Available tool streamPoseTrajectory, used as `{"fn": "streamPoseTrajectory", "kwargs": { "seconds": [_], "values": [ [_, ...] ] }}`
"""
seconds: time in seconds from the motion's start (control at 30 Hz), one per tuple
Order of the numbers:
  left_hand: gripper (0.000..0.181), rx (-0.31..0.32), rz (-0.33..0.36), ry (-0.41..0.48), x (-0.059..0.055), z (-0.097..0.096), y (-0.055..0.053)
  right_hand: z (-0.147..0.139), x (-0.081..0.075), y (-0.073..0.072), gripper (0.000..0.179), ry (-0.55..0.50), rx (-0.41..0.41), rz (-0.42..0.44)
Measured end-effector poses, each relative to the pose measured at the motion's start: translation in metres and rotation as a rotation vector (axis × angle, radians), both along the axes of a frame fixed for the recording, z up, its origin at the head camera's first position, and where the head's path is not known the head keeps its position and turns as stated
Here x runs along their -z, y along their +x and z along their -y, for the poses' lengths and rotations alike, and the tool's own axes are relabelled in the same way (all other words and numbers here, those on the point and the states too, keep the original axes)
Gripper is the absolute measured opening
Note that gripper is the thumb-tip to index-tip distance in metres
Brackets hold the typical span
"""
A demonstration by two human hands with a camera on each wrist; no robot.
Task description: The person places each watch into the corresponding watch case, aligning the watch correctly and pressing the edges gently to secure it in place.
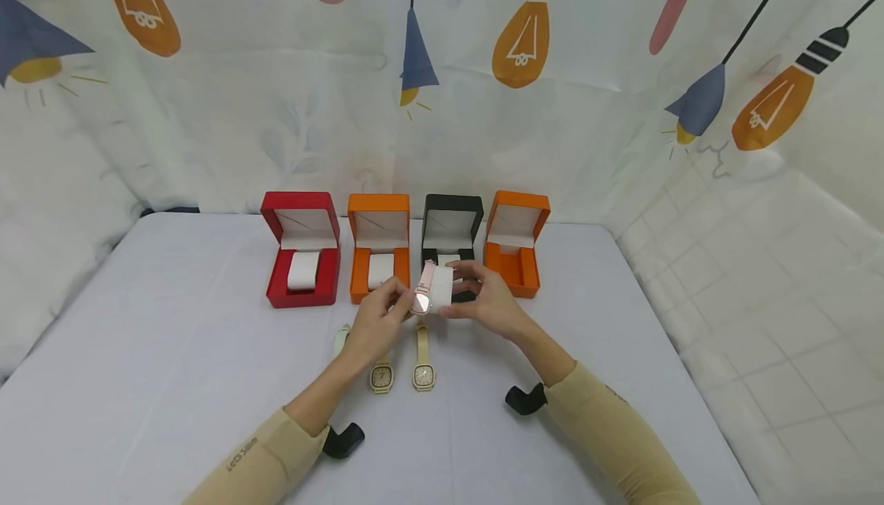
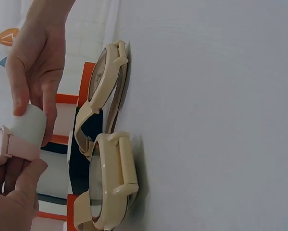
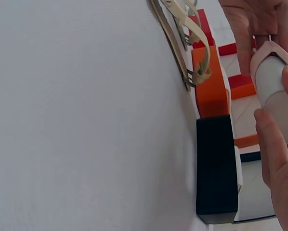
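Observation:
Above the table, my left hand (image 1: 378,317) pinches a pink watch (image 1: 423,290) by its case and strap. My right hand (image 1: 492,302) grips a white watch cushion (image 1: 442,290) between thumb and fingers. In the right wrist view the pink strap (image 3: 268,50) is looped around one end of the cushion (image 3: 274,84). Below the hands lie two cream watches, one (image 1: 424,371) at the right and another (image 1: 381,376) beside it. A pale green watch (image 1: 341,338) is partly hidden by my left forearm.
Open watch boxes stand in a row at the back: red (image 1: 301,259), orange (image 1: 379,248), dark green (image 1: 452,221), and another orange one (image 1: 518,244) with no cushion inside. White cushions sit in the red box and the left orange box. A white cloth covers the table (image 1: 193,351).

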State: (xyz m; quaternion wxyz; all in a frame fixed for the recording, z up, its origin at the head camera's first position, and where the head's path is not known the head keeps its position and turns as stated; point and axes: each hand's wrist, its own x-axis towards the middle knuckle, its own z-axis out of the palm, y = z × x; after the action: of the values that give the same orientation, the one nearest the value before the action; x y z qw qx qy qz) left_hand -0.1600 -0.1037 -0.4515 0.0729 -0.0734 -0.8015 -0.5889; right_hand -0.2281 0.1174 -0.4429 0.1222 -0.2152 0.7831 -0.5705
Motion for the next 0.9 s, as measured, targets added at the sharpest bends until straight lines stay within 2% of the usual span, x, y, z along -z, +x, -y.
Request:
{"fn": "streamPoseTrajectory", "kwargs": {
  "seconds": [0.17, 0.3, 0.57, 0.73, 0.9],
  "values": [
    [0.015, -0.001, 0.11, 0.163, 0.0003, 0.0002, 0.0002, 0.0034, 0.0011, 0.0012, 0.075, 0.013, 0.019, 0.005],
    [0.017, -0.017, 0.162, 0.259, -0.0018, -0.0019, 0.0009, 0.0059, 0.0021, 0.0026, 0.074, 0.014, 0.032, -0.001],
    [0.022, -0.061, 0.207, 0.295, -0.0064, -0.0061, 0.0015, 0.0092, 0.0012, 0.0045, 0.074, -0.006, 0.044, -0.002],
    [0.022, -0.048, 0.232, 0.34, -0.0075, -0.0074, 0.0033, 0.0098, 0.0015, 0.0044, 0.075, -0.011, 0.051, -0.004],
    [0.02, -0.032, 0.257, 0.312, -0.0061, -0.0057, 0.0027, 0.0099, 0.0039, 0.0031, 0.075, -0.011, 0.044, -0.013]
  ]
}}
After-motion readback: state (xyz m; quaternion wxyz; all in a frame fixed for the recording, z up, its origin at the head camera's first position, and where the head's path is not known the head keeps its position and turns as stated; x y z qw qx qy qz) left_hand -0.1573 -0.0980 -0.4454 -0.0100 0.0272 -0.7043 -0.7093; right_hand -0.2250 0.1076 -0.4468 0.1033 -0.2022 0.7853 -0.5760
